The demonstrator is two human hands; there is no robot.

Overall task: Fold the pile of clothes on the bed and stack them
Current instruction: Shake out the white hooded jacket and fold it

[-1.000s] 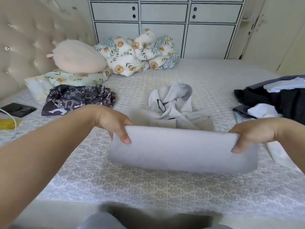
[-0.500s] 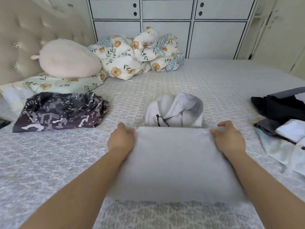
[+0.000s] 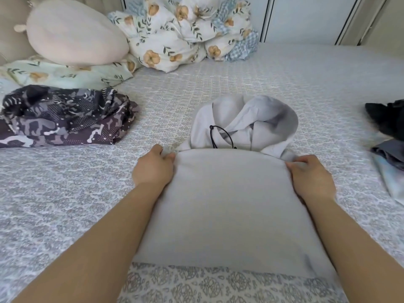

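Observation:
A light grey hoodie (image 3: 227,204) lies on the bed (image 3: 317,88), its body folded up into a flat rectangle. The hood with a black drawstring sticks out beyond the far fold. My left hand (image 3: 154,169) grips the far left corner of the folded part, fingers curled over the edge. My right hand (image 3: 310,178) grips the far right corner the same way. A dark patterned garment (image 3: 63,119) lies folded at the left. At the right edge sits a pile of dark and pale clothes (image 3: 387,136), partly cut off.
A pink round cushion (image 3: 74,31) rests on a floral pillow (image 3: 72,73) at the back left. A bundled floral duvet (image 3: 185,31) lies against white cabinet doors (image 3: 306,18) at the back. Bare patterned bedspread stretches between the hoodie and the duvet.
My hands carried the lifted lower half of the hoodie forward and laid it flat over the body. The camera has moved in closer.

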